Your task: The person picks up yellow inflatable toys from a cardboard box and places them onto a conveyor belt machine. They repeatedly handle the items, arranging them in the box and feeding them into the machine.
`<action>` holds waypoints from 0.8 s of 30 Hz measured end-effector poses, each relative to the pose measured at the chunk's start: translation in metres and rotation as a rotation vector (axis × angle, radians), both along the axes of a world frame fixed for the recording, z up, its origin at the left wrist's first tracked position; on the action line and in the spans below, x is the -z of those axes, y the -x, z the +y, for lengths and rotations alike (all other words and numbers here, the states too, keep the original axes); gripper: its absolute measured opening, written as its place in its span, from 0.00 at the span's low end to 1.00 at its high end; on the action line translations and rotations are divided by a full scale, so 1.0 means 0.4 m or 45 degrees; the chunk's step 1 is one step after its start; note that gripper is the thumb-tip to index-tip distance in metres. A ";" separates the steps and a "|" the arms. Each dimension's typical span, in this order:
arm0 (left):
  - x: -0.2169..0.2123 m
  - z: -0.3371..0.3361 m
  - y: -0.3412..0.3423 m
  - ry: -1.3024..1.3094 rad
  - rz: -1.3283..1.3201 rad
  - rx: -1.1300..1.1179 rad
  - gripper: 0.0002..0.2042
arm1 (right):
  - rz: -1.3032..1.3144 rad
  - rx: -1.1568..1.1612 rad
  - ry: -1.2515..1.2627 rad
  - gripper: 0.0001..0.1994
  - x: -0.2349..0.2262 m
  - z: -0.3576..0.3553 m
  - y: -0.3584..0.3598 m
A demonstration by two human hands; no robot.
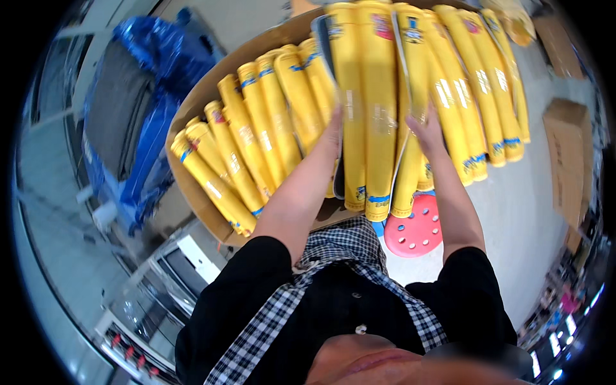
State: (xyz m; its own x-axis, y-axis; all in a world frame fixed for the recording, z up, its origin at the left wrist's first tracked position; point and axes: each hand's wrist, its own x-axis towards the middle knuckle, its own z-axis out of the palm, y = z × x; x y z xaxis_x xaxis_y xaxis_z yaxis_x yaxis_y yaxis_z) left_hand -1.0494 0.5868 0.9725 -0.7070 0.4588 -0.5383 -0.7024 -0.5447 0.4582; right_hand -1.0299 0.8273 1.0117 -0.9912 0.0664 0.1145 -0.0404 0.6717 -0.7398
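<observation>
Several long yellow rolls [380, 128] with printed patches stand close together in front of me, their shiny wrapping catching the light. My left hand [332, 133] presses against the left side of this middle bundle, its fingertips partly hidden between rolls. On the other side, my right hand [427, 133] grips the bundle, with the thumb toward the roll's front and the fingers curled around its edge. More yellow rolls [250, 135] lean in a row inside a large cardboard box [178, 168] on the left. Another group of yellow rolls [478, 96] fans out to the right.
Blue plastic sheeting [151, 48] wraps a grey bundle [119, 106] at the left. A red round stool [414, 231] with holes stands below the rolls. Brown cartons [568, 160] line the right side. A metal-framed machine [170, 276] is at lower left.
</observation>
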 end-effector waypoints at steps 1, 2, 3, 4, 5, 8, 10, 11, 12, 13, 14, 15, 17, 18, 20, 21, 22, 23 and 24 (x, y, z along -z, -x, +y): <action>0.027 -0.018 -0.003 0.100 0.017 0.029 0.42 | 0.035 -0.016 0.169 0.32 -0.013 -0.028 -0.010; 0.013 -0.025 -0.010 -0.017 -0.010 0.046 0.41 | -0.013 -0.060 0.104 0.32 -0.017 -0.031 -0.013; -0.003 -0.034 -0.022 -0.135 -0.035 0.058 0.40 | -0.059 -0.110 0.037 0.32 -0.014 -0.028 -0.017; -0.039 -0.056 -0.042 -0.155 -0.079 0.045 0.39 | 0.050 0.002 -0.419 0.30 0.020 -0.032 -0.042; -0.076 -0.081 -0.062 -0.173 -0.120 0.031 0.39 | -0.156 0.043 0.201 0.29 0.005 -0.070 -0.061; -0.036 -0.196 -0.204 0.064 -0.046 -0.239 0.37 | -0.654 0.096 1.343 0.24 0.010 -0.223 -0.152; 0.012 -0.347 -0.247 -0.130 -0.197 -0.338 0.34 | -0.760 -0.078 1.287 0.22 0.069 -0.347 -0.172; 0.055 -0.465 -0.288 -0.005 -0.101 -0.320 0.31 | -0.844 -0.208 1.323 0.21 0.073 -0.426 -0.182; 0.081 -0.566 -0.323 0.112 -0.008 -0.295 0.27 | -1.010 -0.169 1.192 0.22 0.040 -0.523 -0.188; -0.016 -0.589 -0.324 0.514 -0.123 -0.525 0.21 | -0.985 -0.368 1.400 0.23 0.099 -0.597 -0.195; -0.025 -0.674 -0.332 0.513 -0.196 -0.472 0.21 | -1.024 -0.484 1.096 0.24 0.099 -0.672 -0.185; -0.044 -0.745 -0.366 0.463 -0.021 -0.440 0.24 | -0.852 -0.711 0.697 0.28 0.119 -0.742 -0.162; -0.014 -0.872 -0.401 1.060 -0.055 -0.651 0.25 | -0.845 -0.706 0.467 0.31 0.103 -0.854 -0.156; -0.022 -0.917 -0.384 1.492 0.002 -0.435 0.25 | -0.692 -0.697 0.077 0.32 0.098 -0.871 -0.141; -0.031 -0.924 -0.372 2.021 0.348 -0.256 0.24 | -0.431 -0.651 0.168 0.30 0.107 -0.865 -0.140; 0.004 -0.912 -0.384 1.881 0.290 -0.247 0.28 | -0.298 -0.632 0.209 0.30 0.109 -0.842 -0.143; 0.070 -0.918 -0.416 2.213 0.390 -0.148 0.31 | -0.162 -0.639 0.190 0.29 0.092 -0.791 -0.138; 0.120 -0.932 -0.431 2.540 0.511 -0.045 0.34 | -0.039 -0.547 0.103 0.28 0.080 -0.722 -0.122; 0.125 -0.945 -0.429 2.315 0.401 -0.199 0.35 | 0.085 -0.454 0.014 0.27 0.068 -0.632 -0.098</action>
